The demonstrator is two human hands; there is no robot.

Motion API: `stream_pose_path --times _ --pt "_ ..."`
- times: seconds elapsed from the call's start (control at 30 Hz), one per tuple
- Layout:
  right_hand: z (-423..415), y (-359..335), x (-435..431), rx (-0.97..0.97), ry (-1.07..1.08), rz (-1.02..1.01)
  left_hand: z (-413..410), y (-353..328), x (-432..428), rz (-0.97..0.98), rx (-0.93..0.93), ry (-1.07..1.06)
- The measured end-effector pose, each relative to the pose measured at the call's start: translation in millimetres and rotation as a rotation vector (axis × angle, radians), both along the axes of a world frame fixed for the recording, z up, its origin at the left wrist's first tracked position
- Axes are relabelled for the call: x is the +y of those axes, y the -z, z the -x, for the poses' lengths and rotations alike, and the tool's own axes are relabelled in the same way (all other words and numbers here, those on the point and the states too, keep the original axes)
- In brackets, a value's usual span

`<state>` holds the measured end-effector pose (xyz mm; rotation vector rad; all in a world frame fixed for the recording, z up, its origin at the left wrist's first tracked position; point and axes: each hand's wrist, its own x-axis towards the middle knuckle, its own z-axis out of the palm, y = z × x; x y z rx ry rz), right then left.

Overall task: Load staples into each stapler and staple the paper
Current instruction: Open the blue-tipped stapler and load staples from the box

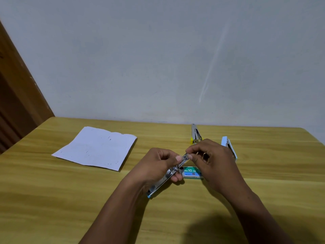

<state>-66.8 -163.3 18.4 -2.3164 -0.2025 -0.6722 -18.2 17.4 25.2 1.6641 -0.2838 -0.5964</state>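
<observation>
A stapler (169, 173) is held over the bench (52, 191) by the left grip (158, 166), its front pinched by the right grip (212, 159); loading is judged underway. Yellow stapler (194, 134), blue stapler (228, 147) and paper (95, 147) lie aside, stapling still to be done.

place: plain indoor room | wooden table (52, 191) | bare wall (158, 59) | brown door (14, 103)

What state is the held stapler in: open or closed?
Open: the stapler held by the left hand shows its bare metal channel; the right hand pinches its tip.
</observation>
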Motion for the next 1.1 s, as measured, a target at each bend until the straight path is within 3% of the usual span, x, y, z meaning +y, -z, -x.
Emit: stream_pose_path --times 0.2,0.4,0.53,0.63,0.77,0.87,1.1 --pt "-1 1 -1 -0.014 0.064 0.054 0 0 -2 0.021 0.056 -0.007" --pt "4 2 4 0.06 -0.037 0.088 -2 2 -2 0.052 0.087 -0.047" --pt "-1 6 0 0.005 0.171 0.17 -2 3 -1 0.04 0.083 -0.056" --pt "-1 0 -5 -0.053 0.266 0.041 -2 3 -3 0.076 0.086 -0.089" --pt "8 -5 8 -0.007 -0.039 -0.181 -1 4 -10 0.213 0.147 -0.193" --pt "8 -1 23 -0.006 -0.141 -0.159 0 4 -14 0.258 0.177 -0.257" --pt "1 4 21 -0.093 0.054 -0.474 6 3 -23 0.437 0.196 -0.211"
